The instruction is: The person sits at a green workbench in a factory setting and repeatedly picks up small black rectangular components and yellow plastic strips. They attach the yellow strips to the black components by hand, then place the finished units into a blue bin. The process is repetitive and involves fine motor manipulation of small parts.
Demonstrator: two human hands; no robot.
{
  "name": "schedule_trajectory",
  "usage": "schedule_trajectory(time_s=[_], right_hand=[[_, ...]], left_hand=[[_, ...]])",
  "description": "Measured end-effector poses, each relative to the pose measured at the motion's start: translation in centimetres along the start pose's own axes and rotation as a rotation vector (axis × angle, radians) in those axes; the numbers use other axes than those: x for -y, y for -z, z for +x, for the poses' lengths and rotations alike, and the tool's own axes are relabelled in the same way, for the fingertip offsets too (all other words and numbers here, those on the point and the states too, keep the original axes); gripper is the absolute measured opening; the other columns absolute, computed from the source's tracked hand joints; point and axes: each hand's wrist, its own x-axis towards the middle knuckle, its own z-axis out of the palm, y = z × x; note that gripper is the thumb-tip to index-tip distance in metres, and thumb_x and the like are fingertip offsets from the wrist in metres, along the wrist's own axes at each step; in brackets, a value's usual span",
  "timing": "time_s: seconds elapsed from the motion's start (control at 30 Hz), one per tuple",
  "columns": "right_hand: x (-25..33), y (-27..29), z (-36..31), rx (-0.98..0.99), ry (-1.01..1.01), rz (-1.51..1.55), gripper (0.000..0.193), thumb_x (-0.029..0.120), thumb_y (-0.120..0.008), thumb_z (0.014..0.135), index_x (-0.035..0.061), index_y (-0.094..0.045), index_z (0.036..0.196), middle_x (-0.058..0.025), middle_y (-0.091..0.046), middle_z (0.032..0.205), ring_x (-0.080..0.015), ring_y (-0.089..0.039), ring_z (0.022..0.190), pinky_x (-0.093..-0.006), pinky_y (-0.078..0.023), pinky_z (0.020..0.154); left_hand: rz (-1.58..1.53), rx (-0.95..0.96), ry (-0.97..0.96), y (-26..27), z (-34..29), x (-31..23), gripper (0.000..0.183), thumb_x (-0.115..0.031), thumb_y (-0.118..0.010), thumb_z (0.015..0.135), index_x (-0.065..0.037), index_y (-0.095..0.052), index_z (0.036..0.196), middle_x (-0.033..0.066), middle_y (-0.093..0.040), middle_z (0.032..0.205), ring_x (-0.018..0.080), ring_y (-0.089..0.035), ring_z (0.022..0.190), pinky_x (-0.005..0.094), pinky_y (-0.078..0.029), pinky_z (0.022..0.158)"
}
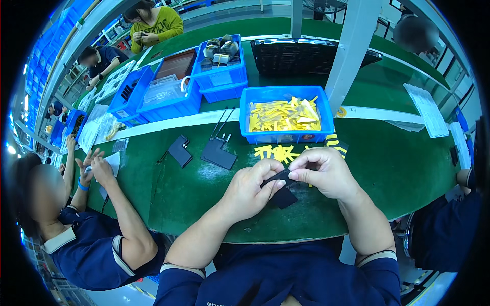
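Close to the table's near edge, my left hand (251, 188) grips a flat black part (284, 199) between thumb and fingers. My right hand (326, 172) pinches at the part's upper end, its fingertips meeting those of the left; anything small between them is hidden. Just beyond my hands lie loose yellow strips (278, 152) on the green table. To the left rest two black L-shaped parts, one (219, 154) with thin black leads pointing away and another (180, 151) with a lead toward the left.
A blue bin (286, 136) of yellow pieces stands beyond my hands, beside a pale metal post (349, 56). More blue bins (171, 106) line the back left. At my left a co-worker's hands (97, 168) handle a part; another person sits at the right edge.
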Motion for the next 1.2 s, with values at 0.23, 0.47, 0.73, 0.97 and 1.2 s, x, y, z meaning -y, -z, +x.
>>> schedule_trajectory(time_s=[0.23, 0.47, 0.73, 0.97, 1.2], right_hand=[[0.5, 0.2, 0.0, -0.030, 0.145, -0.220, 0.013, 0.008, -0.071, 0.074, 0.0002, -0.069, 0.085, -0.0097, -0.067, 0.076, -0.0160, -0.064, 0.067, -0.0271, -0.050, 0.063], [0.7, 0.4, -0.3, -0.039, 0.122, -0.313, 0.013, 0.008, -0.070, 0.074, 0.0010, -0.070, 0.085, -0.0113, -0.069, 0.078, -0.0178, -0.066, 0.070, -0.0281, -0.051, 0.064], [1.4, -0.9, -0.8, -0.113, 0.354, -0.529, 0.010, 0.001, -0.066, 0.066, -0.0002, -0.062, 0.075, -0.0108, -0.063, 0.068, -0.0239, -0.063, 0.064, -0.0328, -0.049, 0.061], [1.2, -1.2, -0.7, -0.188, 0.566, -0.653, 0.011, -0.002, -0.065, 0.065, 0.0010, -0.058, 0.073, -0.0115, -0.060, 0.069, -0.0278, -0.060, 0.066, -0.0370, -0.048, 0.061], [0.7, -1.4, -0.5, -0.196, 0.643, -0.658, 0.012, -0.001, -0.067, 0.068, 0.0006, -0.061, 0.078, -0.0125, -0.059, 0.071, -0.0286, -0.059, 0.067, -0.0365, -0.048, 0.060]], left_hand=[[-0.070, 0.053, 0.095, 0.3, 0.0, 0.1, 0.022, -0.009, -0.066, 0.082, -0.002, -0.054, 0.099, 0.0087, -0.063, 0.081, 0.0166, -0.065, 0.071, 0.0261, -0.047, 0.063], [-0.031, 0.038, 0.047, 0.0, 0.0, 0.4, 0.021, -0.012, -0.064, 0.083, -0.002, -0.053, 0.099, 0.0092, -0.063, 0.077, 0.0172, -0.065, 0.069, 0.0287, -0.049, 0.062], [-0.013, 0.085, -0.003, 0.0, -0.2, 0.3, 0.021, -0.006, -0.059, 0.083, -0.002, -0.051, 0.102, 0.0124, -0.065, 0.080, 0.0240, -0.064, 0.070, 0.0311, -0.049, 0.063], [-0.117, 0.126, 0.155, 0.4, 0.0, -0.2, 0.022, -0.011, -0.060, 0.085, -0.002, -0.053, 0.104, 0.0115, -0.065, 0.079, 0.0201, -0.064, 0.070, 0.0302, -0.048, 0.063], [-0.028, 0.032, 0.142, -0.2, 0.2, -0.1, 0.018, -0.017, -0.065, 0.083, -0.002, -0.062, 0.093, 0.0091, -0.064, 0.076, 0.0177, -0.063, 0.065, 0.0277, -0.048, 0.059]])
